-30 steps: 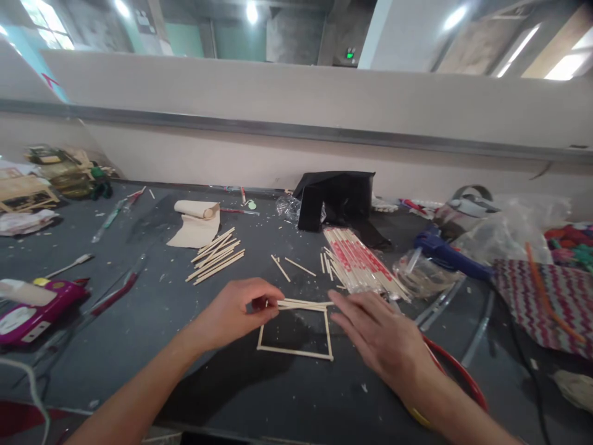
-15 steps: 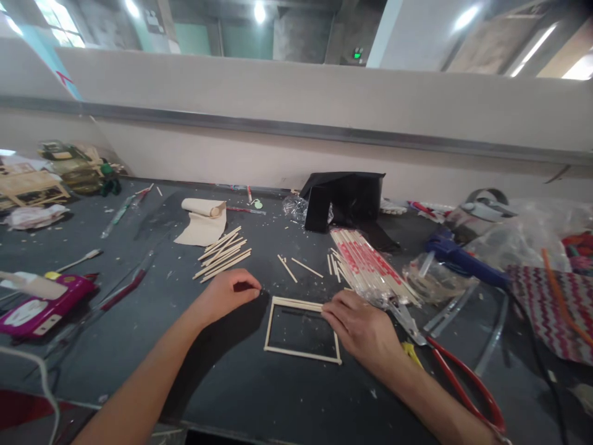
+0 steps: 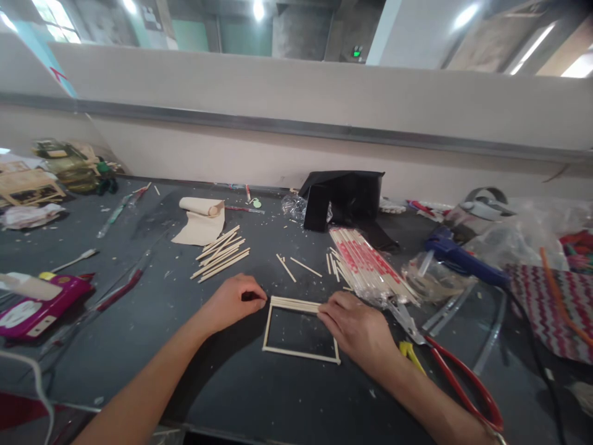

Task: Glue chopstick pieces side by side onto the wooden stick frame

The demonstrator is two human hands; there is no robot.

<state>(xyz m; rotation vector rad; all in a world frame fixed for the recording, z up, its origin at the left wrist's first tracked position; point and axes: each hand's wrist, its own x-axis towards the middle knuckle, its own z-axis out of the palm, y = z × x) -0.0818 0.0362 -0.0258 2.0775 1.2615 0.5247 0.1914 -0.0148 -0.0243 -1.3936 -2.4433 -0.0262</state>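
Bench (image 3: pixel 139 346), dark grey and littered with pale crumbs, runs back to a whitish partition (image 3: pixel 296 83) with a grey rail (image 3: pixel 231 120); above it show bright lamps (image 3: pixel 258 10) and a green sign (image 3: pixel 356 53). Lying flat on the bench's near middle, and taken here as the clock's centre, is one frame (image 3: pixel 301 355), a rectangle of thin, pale wooden sticks, its lower side single, its upper side more than one stick thick. The left hand (image 3: pixel 236 303), at 10 o'clock, is curled, thumb and forefinger almost meeting beside the frame's upper corner; whether anything is between them I cannot tell. At 3 o'clock the right hand (image 3: pixel 356 324) is closed, fingertips pinching the upper side near its far end. Two loose sticks (image 3: pixel 306 267) lie at 12; a pile (image 3: pixel 223 257) of several more, overlapping, sits between 10 and 11, one matte cream roll (image 3: pixel 201 210) just behind. Glossy, red-printed packs (image 3: pixel 365 262) are near 1, one blue plastic glue gun (image 3: pixel 458 256) at 2, one red-handled metal tool (image 3: pixel 463 383) towards 4, and one shiny purple box (image 3: pixel 60 303) at 9.
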